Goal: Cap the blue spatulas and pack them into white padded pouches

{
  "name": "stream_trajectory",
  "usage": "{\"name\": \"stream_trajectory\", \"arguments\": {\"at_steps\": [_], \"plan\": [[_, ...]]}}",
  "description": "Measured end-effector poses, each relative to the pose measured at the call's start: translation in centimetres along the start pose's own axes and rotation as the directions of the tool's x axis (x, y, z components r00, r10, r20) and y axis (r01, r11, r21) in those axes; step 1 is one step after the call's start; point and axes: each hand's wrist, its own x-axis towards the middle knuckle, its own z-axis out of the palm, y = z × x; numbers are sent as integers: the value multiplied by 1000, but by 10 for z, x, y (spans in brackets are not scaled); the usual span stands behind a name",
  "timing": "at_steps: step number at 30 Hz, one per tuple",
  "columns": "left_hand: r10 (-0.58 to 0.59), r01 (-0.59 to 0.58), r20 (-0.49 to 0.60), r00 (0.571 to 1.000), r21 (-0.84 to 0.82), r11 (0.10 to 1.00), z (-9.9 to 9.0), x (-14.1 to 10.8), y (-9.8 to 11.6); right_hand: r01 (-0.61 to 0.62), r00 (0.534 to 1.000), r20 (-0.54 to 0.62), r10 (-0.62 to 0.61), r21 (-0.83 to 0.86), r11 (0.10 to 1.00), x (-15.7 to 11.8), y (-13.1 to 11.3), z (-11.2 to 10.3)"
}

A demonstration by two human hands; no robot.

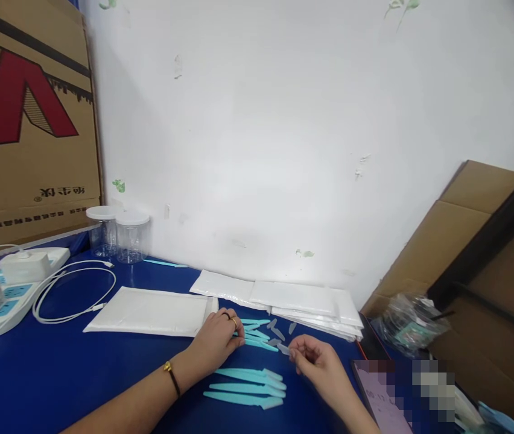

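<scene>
My left hand [223, 337], with rings and a bracelet, rests at the left ends of a bunch of turquoise plastic sticks [257, 334]; its fingers are bent around or against them. My right hand [314, 358] pinches a small translucent cap [283, 349] between thumb and fingertips, beside the tip of one stick. A few more translucent caps [277, 333] lie just behind, near the stick tips. In front of my hands, several turquoise sticks with pale capped ends [248, 389] lie side by side on the blue table [184, 410].
White padded envelopes lie at the left [148, 312] and along the wall [297, 295]. Two clear jars [133, 241], a white cable [112, 289] and a power strip [17, 295] are on the left. A lit screen [381, 395] and a plastic bag [411, 325] are on the right.
</scene>
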Motion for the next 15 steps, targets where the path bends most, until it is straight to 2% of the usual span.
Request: {"name": "stream_trajectory", "arguments": {"at_steps": [6, 10, 12, 15], "plan": [[3, -3, -5, 1000, -50, 999, 0, -2, 9, 12, 1000, 28, -12, 5, 1000, -1, -5, 10], [38, -34, 48, 998, -79, 996, 1, -7, 17, 3, 993, 115, -2, -4, 1000, -4, -4, 12], [33, -26, 80, 996, -92, 995, 1, -9, 18, 11, 992, 125, -3, -66, 998, -3, -1, 9], [-7, 9, 39, 999, -35, 999, -3, -8, 13, 103, 995, 38, -97, -279, 955, 2, 3, 7]]}}
